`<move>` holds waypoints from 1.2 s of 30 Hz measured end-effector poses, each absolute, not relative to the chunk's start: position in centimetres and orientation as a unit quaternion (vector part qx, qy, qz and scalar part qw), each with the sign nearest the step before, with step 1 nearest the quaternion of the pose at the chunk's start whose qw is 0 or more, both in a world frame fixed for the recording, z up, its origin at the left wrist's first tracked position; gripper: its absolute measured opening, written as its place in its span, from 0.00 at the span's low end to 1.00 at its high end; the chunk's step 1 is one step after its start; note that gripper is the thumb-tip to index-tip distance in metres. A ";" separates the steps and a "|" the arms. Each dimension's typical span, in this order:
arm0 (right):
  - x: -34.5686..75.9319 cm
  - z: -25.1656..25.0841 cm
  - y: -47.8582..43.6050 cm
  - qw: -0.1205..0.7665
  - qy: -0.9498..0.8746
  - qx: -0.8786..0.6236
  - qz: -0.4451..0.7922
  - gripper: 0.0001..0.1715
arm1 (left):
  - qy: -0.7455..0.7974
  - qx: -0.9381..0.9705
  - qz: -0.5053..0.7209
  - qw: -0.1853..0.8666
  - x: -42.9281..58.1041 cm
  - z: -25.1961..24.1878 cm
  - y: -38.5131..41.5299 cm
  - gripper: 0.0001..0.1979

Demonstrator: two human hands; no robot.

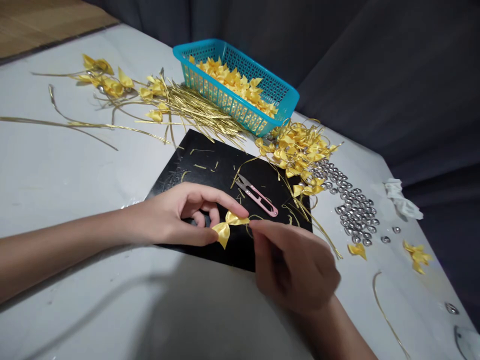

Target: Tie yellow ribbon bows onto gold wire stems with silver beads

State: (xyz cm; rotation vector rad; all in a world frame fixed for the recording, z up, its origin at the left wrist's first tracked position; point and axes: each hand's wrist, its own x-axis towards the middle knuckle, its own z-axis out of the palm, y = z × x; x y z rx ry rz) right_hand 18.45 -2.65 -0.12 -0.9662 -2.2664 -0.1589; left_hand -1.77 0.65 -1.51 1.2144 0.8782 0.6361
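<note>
Between the thumb and forefinger of my left hand [191, 212] is a yellow ribbon bow [223, 231], held over a black board [206, 160]. My right hand [296, 260] is closed in a pinch at the bow's right tip. A thin gold cord shows beside those fingertips, but exactly what the pinch holds is hard to make out. Just beyond the hands, pink-handled thread snips [258, 196] lie on the board among short cord scraps.
Behind the board stands a blue basket [292, 102] of yellow bows. Gold cords [202, 112] lie left of it. Corded bows [300, 150] and silver beads [356, 212] are heaped at right. A crumpled white item [401, 200] lies near the table's right edge.
</note>
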 end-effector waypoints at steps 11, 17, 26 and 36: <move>18.9 0.6 -2.2 0.373 -0.840 -0.394 -0.018 0.11 | 0.234 0.108 0.340 0.904 -1.8 -0.6 0.8 0.11; 18.6 -0.2 -2.3 0.408 -0.822 -0.395 -0.029 0.12 | 0.212 0.031 0.353 0.911 -1.8 -0.5 0.8 0.15; 18.7 -0.5 -2.4 0.401 -0.815 -0.418 -0.021 0.11 | 0.203 -0.003 0.334 0.921 -1.8 -1.1 0.5 0.16; 18.7 0.3 -2.3 0.378 -0.825 -0.420 -0.024 0.10 | 0.205 0.160 0.349 0.900 -1.3 -1.4 0.0 0.14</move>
